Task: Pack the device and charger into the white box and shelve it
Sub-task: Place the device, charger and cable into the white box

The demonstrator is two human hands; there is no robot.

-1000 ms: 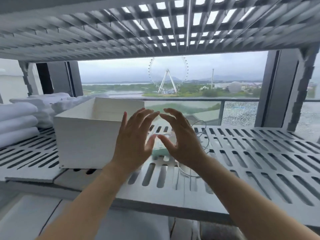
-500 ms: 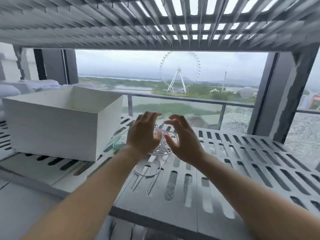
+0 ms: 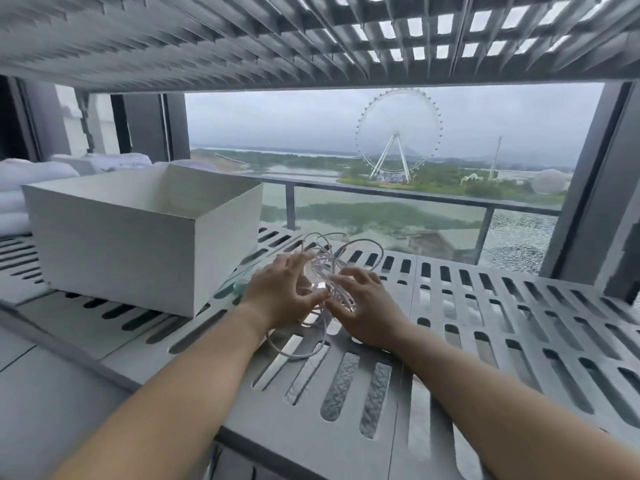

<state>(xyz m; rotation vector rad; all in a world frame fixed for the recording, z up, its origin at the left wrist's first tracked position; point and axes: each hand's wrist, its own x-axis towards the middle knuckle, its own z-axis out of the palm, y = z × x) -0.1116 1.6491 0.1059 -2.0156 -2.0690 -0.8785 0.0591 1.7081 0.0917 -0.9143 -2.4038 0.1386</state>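
Observation:
An open white box (image 3: 117,244) stands on the slotted grey shelf (image 3: 485,327), left of centre. Just right of it lies a loose coil of white charger cable (image 3: 341,247). My left hand (image 3: 282,294) and my right hand (image 3: 367,306) close on the coil from both sides, fingers among the loops. One loop hangs toward the shelf's front edge. A small pale green object (image 3: 239,287), perhaps the device, peeks out beside my left hand at the box's corner, mostly hidden.
Folded white towels (image 3: 31,178) are stacked behind and left of the box. Another slotted shelf (image 3: 242,39) hangs low overhead. A dark post (image 3: 595,188) stands at the right. Bare shelf stretches to the right of my hands.
My hands have come together onto the cable coil and gathered its loops. The view has shifted, so the box sits further left than one second ago.

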